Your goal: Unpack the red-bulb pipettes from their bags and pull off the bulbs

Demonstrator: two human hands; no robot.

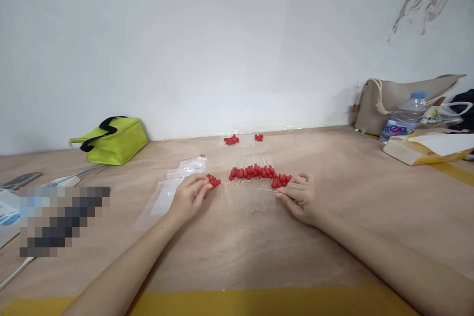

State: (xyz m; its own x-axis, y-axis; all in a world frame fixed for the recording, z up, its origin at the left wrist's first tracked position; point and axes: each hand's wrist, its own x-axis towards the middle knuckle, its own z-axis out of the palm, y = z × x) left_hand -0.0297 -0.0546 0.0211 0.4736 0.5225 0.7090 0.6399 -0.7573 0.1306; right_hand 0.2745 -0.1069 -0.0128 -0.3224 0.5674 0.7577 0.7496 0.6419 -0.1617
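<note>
My left hand [192, 192] is closed in a pinch at a small pile of red rubber bulbs [215, 183], its fingertips on one of them. Between the thumb and fingers of my right hand [299, 195] is a thin clear glass tube [267, 189], pointing left. Under that tube lies a row of bare glass tubes [244, 197], side by side. Just behind them runs a row of droppers [254, 172], their red bulbs towards me and their clear stems pointing away. More red bulbs lie beside my right fingertips, partly hidden by them.
Clear zip bags [166, 196] lie left of my left hand. Farther back are red bulbs [231, 140] on a plastic bag. A lime-green bag [118, 143] stands at the left wall; a water bottle [403, 117] and a beige bag [370, 103] stand right. A phone [22, 180] lies far left.
</note>
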